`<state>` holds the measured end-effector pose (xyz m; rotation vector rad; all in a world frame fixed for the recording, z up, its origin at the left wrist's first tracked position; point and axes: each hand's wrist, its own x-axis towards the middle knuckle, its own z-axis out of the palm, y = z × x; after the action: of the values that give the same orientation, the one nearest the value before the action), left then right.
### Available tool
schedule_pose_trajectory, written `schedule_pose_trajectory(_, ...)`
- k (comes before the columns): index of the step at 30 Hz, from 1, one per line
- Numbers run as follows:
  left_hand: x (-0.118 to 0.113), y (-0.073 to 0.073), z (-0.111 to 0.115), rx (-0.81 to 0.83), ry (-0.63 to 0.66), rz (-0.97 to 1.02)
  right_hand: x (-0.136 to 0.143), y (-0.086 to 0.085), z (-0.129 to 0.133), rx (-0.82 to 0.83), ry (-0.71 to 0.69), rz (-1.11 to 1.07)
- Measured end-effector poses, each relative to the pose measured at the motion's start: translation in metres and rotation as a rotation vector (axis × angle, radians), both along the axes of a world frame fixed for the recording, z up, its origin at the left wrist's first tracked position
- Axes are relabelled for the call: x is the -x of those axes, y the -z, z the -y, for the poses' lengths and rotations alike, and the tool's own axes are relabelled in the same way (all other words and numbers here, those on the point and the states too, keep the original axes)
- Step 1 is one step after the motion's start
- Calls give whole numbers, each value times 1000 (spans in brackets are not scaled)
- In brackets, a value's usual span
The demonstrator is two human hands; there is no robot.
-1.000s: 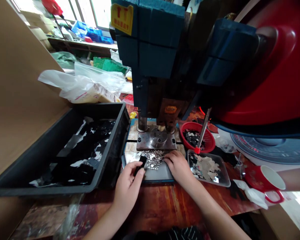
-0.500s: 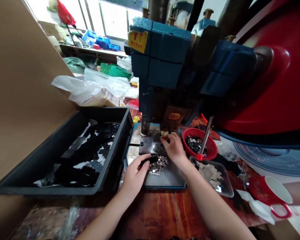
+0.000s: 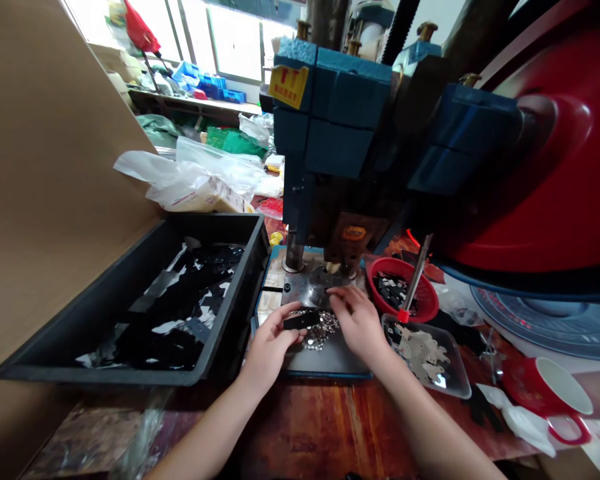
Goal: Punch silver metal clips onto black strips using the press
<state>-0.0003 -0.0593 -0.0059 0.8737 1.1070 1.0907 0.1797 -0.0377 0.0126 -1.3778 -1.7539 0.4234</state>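
Observation:
My left hand (image 3: 273,340) pinches a flat black strip with small holes (image 3: 303,319), held level above the front of the press base. Beside and beneath the strip lies a pile of small shiny metal rivets (image 3: 325,327). My right hand (image 3: 363,327) is over the right side of this pile, its fingers bent together and their tips close to the round metal die (image 3: 320,285). Whatever those fingers may hold is hidden. Above the die stands the head of a blue press (image 3: 337,140).
A black bin (image 3: 195,373) of dark strips and scraps stands at left. Right of the press are a red bowl (image 3: 433,303) of small parts, a clear tray (image 3: 465,390) of grey metal plates and a red mug (image 3: 530,387). A large red wheel (image 3: 540,193) looms at upper right.
My right hand has drawn back from under the press head toward the rivet pile. The black strip in my left hand shows more fully. The whole view has shifted slightly.

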Motion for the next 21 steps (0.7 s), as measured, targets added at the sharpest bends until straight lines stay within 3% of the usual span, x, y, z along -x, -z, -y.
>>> schedule_pose_trajectory(3,-4,-5,2,22,16,49,5,1,22,114,-147,76)
schedule_pose_trajectory(5,-7,-9,3,18,30,77,7,4,28,132,-161,52)
schedule_pose_trajectory(8,-10,-14,4,-31,49,93,5,8,32,14,-138,20)
schedule_pose_trajectory(15,-11,-14,7,-150,12,-19,-6,15,41,-322,-139,299)
schedule_pose_trajectory(18,-11,-11,6,-185,-8,-69,-9,17,41,-347,-145,273)
schedule_pose_trajectory(21,-13,-12,2,-240,11,-161,-8,15,36,-272,-130,182)
